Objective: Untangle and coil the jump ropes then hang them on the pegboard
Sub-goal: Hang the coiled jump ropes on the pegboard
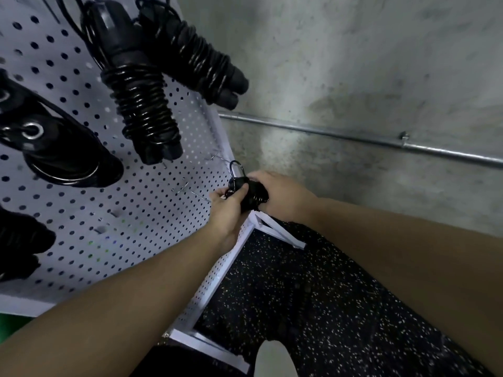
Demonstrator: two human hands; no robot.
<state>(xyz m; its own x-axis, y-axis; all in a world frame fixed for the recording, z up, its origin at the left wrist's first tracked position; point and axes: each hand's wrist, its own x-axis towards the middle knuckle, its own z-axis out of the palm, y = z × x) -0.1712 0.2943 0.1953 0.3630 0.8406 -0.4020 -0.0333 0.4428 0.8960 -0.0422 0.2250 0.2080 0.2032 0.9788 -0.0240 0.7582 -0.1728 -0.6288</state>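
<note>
From my remote seat I see both hands wrapped around one coiled jump rope (pixel 251 195), a glossy black bundle with a small cord loop poking up, held just beside the right edge of the white perforated pegboard (pixel 152 213): the left hand (pixel 227 210) grips its near end with curled fingers, and the right hand (pixel 277 195) closes over the far end. Higher on the board hang two hung ropes (pixel 144 110), ribbed black handles wound tight in shiny cord, before a rough grey concrete wall (pixel 353 63) crossed by a metal conduit (pixel 353 137), over speckled rubber floor (pixel 313 295).
</note>
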